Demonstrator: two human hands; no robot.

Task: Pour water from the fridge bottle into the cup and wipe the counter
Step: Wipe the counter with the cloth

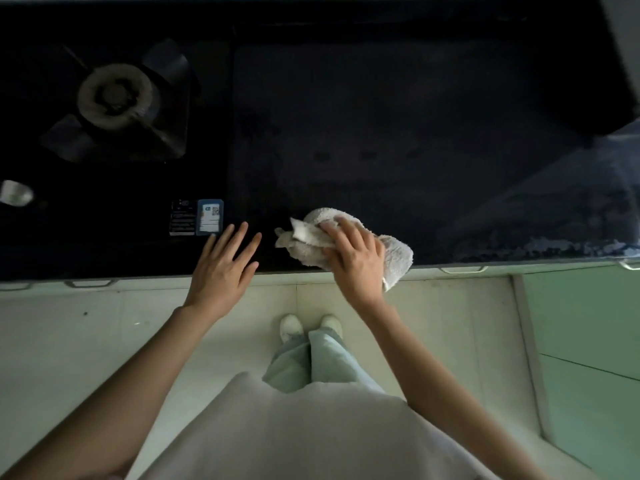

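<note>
Lying lengthwise along counter (381, 133) edge, cloth (349, 244)

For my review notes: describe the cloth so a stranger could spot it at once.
Start at the dark counter and follow its front edge to the middle. The cloth lies there, bunched under the right hand. It is the only pale, fluffy thing on the black surface.

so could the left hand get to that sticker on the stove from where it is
Probably yes. The left hand lies open on the dark counter, its fingers just short of the sticker, with nothing between them.
</note>
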